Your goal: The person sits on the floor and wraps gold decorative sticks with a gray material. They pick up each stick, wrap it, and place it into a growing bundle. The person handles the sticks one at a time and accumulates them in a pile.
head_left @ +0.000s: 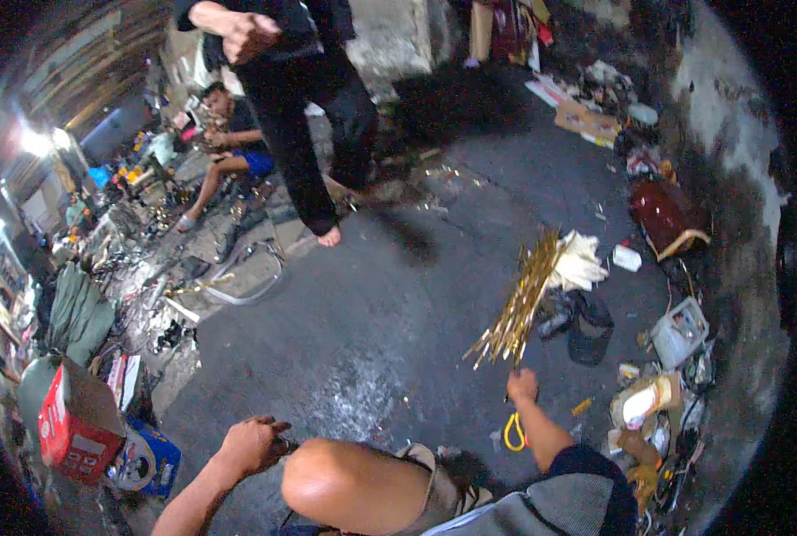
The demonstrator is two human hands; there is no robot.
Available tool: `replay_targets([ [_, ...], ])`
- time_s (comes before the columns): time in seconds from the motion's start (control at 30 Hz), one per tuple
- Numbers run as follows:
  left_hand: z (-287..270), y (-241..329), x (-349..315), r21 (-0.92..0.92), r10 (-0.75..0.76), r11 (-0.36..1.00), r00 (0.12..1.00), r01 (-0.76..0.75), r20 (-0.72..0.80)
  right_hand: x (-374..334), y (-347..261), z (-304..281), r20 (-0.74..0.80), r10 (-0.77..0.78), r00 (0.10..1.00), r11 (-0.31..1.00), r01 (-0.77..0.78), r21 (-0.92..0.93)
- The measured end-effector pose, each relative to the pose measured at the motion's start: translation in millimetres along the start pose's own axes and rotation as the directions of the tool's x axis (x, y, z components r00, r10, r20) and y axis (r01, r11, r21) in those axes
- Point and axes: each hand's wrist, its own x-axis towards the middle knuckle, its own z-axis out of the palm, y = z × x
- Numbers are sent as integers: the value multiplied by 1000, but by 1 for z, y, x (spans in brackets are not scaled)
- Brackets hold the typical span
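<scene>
My left hand (pixel 254 444) is beside my bent knee, its fingers curled around something small and dark that I cannot make out. On the right, my right hand (pixel 523 387) is closed at the near end of a bundle of thin gold-coloured metal strips (pixel 522 299). What its fingers grip is hidden. Just below that hand shows a yellow loop (pixel 514 432) with a bit of red, like a tool handle. Against the strips' far side lies a crumpled white cloth (pixel 579 262). Black crumpled material (pixel 588 326) lies to their right.
A person in dark trousers (pixel 296 125) stands barefoot ahead; another person (pixel 238 134) sits behind at left. A red box (pixel 75 433) and a blue box (pixel 148 460) stand at lower left. A translucent jerrycan (pixel 681 332) and scattered scrap line the right wall (pixel 729 116).
</scene>
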Motion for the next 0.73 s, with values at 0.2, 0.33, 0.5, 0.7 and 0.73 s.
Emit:
replay_targets([
  [0.2,-17,40,-65,-106,159,982,986,-154,44,-124,-50,-34,552,-505,663,793,105,600],
  [0.33,0,41,-102,-155,86,985,991,-70,99,-205,-156,-110,775,-614,151,745,-211,632],
  [0.5,-26,71,-144,-431,-276,868,961,245,-10,-244,-190,-145,476,-879,-22,469,-209,858],
  [0.7,1,60,-154,-573,-475,769,852,281,-220,-261,-203,-189,254,-960,-115,193,385,903],
  [0.73,3,58,-166,-552,-519,758,834,348,-187,-270,-203,-191,252,-958,-135,180,398,899],
])
